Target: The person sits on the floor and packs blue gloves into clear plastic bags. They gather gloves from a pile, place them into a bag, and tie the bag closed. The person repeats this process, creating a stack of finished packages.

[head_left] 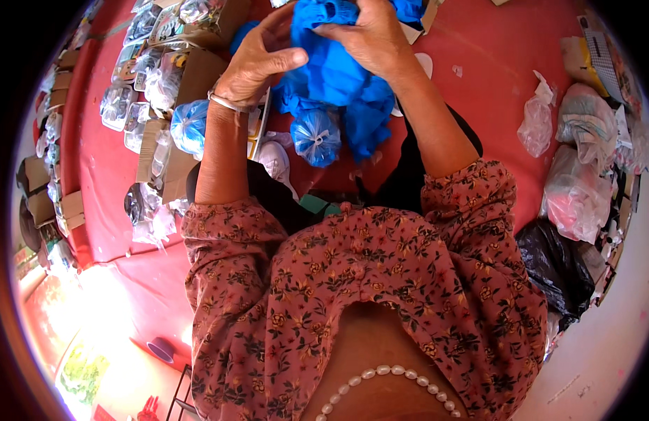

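Note:
Bright blue gathered cloth (335,70) hangs in loose folds at the top middle. My right hand (373,42) is closed on its upper part, thumb pressed across the folds. Along the cloth's left edge is my left hand (258,63), thumb stretched out and fingers curved upward, apart from the thumb; its fingertips are partly hidden. A white bangle circles that wrist. Below the hands, a knotted clear bag with blue contents (316,137) sits against more draped blue cloth (368,119).
Cardboard boxes (205,74) and clear-wrapped packs (117,105) crowd the left, beside another blue bag (190,126). A white shoe (274,161) shows below my left forearm. Stuffed plastic bags (577,189) and a black bag (554,266) line the right of the red floor covering (472,84).

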Demonstrator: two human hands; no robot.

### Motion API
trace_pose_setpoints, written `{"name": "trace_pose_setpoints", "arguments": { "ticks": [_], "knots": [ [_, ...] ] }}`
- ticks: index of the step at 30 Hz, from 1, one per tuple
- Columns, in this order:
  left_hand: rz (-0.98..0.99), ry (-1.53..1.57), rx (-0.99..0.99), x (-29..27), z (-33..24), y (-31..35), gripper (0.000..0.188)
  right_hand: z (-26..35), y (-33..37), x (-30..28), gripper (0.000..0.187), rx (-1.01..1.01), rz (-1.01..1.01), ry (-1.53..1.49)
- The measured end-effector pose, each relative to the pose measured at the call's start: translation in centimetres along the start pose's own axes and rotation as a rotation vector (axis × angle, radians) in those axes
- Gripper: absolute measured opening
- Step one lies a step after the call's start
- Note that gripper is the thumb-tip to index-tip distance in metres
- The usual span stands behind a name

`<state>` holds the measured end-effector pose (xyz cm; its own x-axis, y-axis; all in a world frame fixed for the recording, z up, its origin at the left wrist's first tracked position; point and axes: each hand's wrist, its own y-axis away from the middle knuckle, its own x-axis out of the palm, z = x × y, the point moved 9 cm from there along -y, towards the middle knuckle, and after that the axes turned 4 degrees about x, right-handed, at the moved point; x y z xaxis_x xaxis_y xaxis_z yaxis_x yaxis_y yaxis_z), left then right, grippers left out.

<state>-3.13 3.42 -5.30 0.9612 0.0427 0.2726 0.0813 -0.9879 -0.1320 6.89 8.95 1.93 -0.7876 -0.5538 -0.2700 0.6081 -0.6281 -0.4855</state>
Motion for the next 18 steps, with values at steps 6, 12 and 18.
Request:
{"name": "trace_pose_setpoints", "arguments": {
  "ticks": [6,12,18],
  "knots": [
    [0.047,0.199,-0.175,1.7,3.0,0.7,0.036,-4.5,0.2,3.5,0.052,0.360,0.029,-0.669],
    [-0.172,0.032,-0.288,-2.6,5.6,1.1,0.036,-5.2,0.1,4.3,0.058,0.491,0.234,-0.742],
    [-0.411,0.377,-0.202,-7.1,5.3,0.5,0.029,-25.4,9.7,2.4,0.021,0.455,0.729,0.878]
  ]
}}
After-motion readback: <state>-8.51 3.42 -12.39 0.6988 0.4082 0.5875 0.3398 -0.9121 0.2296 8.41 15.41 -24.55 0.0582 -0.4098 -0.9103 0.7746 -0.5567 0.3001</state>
